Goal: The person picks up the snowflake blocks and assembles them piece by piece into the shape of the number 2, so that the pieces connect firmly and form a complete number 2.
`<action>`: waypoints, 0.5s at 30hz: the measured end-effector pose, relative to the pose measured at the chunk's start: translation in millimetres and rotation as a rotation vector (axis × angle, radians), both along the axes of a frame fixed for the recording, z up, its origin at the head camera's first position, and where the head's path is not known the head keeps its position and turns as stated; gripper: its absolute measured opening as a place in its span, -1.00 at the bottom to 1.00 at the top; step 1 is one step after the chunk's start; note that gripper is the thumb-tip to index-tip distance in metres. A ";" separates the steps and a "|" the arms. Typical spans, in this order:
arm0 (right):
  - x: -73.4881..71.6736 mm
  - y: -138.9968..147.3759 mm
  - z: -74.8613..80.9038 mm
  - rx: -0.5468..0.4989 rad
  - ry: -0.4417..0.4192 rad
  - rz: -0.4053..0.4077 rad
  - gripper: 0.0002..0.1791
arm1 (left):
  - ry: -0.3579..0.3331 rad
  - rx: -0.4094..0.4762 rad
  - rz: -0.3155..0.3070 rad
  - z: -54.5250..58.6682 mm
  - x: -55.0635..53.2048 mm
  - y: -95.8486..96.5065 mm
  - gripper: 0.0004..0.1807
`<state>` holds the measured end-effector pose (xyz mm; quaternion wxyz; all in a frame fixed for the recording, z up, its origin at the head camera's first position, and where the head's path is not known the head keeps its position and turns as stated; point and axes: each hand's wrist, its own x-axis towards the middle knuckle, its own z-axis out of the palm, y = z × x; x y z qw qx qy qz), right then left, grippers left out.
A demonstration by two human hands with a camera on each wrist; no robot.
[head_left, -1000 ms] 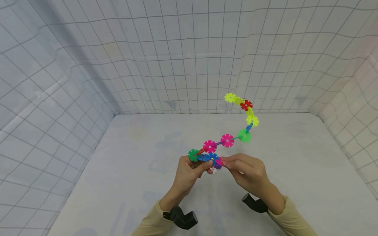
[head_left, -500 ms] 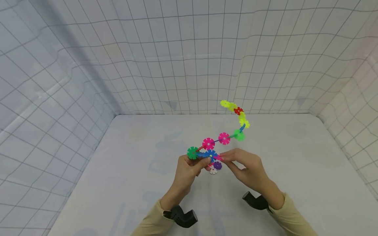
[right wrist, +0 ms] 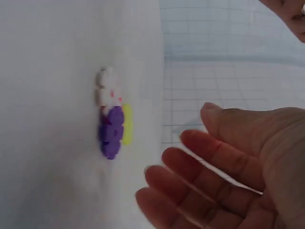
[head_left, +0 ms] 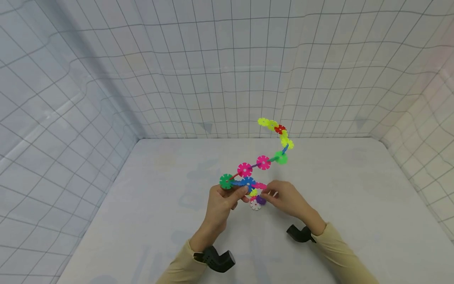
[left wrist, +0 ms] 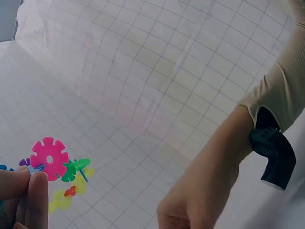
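Note:
My left hand [head_left: 220,206] pinches a chain of notched plastic snowflake discs at a blue disc [head_left: 248,183]. The chain goes through a dark green disc [head_left: 227,181] and pink discs [head_left: 244,170], then curves up to yellow ones [head_left: 272,125]. At its near end, beside the blue disc, a pink disc [head_left: 260,185] sticks out to the right. My right hand [right wrist: 238,167] holds nothing, its fingers loosely bent and apart. It is beside a small pile of loose discs, where white [right wrist: 108,88], purple [right wrist: 113,133] and yellow [right wrist: 127,124] ones show.
The pile lies on a white table [head_left: 170,221], below the held chain. Grid-patterned white sheeting [head_left: 227,71] hangs behind the table and along both sides. A black camera mount [head_left: 217,259] is strapped to my left wrist, another [head_left: 299,233] to the right.
My right hand has let go of the pink end disc and dropped toward the pile. The chain, held in my left hand, has shifted left, its far end most.

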<state>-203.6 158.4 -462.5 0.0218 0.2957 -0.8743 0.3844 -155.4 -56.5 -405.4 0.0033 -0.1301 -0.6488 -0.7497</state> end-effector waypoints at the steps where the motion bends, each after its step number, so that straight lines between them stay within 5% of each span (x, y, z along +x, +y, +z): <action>1: -1.0 -1.4 -5.0 0.029 -0.025 -0.028 -0.92 | -0.001 0.001 -0.002 0.1 0.1 0.0 -0.78; 8: -4.6 -6.9 -32.5 0.135 -0.099 -0.114 -0.70 | -0.004 0.017 -0.007 1.2 0.2 0.0 -0.77; 15: -6.3 -8.2 -33.4 0.127 -0.123 -0.114 -0.66 | -0.006 0.024 -0.006 1.0 -0.2 -0.4 -0.77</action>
